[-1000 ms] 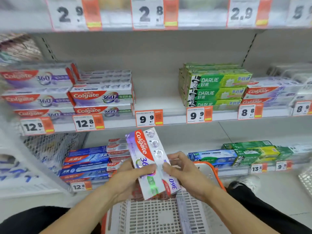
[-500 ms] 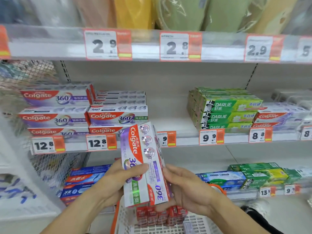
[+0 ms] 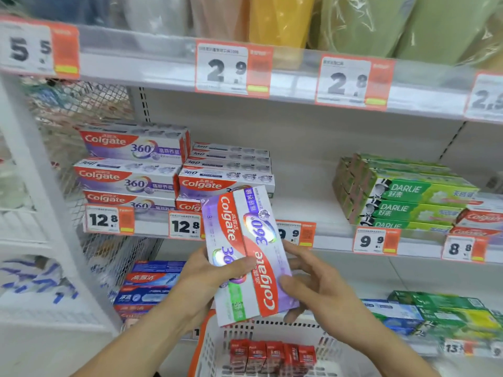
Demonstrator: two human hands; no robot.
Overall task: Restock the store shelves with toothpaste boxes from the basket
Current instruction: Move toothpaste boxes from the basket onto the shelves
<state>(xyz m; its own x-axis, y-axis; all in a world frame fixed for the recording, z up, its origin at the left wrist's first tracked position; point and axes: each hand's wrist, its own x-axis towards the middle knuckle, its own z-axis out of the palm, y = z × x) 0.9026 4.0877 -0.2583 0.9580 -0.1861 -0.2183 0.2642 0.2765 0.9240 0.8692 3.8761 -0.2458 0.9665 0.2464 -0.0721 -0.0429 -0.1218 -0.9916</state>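
I hold two Colgate 360 toothpaste boxes [image 3: 249, 254] upright and side by side in front of the middle shelf. My left hand [image 3: 206, 278] grips the left box, thumb across its front. My right hand [image 3: 307, 289] holds the right, purple box from its right side. Below them the white basket [image 3: 209, 346] with an orange rim holds several red boxes [image 3: 272, 355] standing on end. On the middle shelf [image 3: 313, 213], stacks of the same Colgate 360 boxes [image 3: 174, 170] lie just behind and left of the held pair.
Green Darlie boxes [image 3: 408, 197] are stacked to the right on the same shelf, more Colgate boxes [image 3: 479, 219] beyond them. A bare stretch of shelf lies between the two stacks. Blue boxes [image 3: 149, 284] fill the lower shelf. A wire mesh divider [image 3: 81, 126] stands left.
The view tilted upward and left. Both hands raised the two boxes from above the basket to the middle shelf's edge, and the right box turned its front face toward me.
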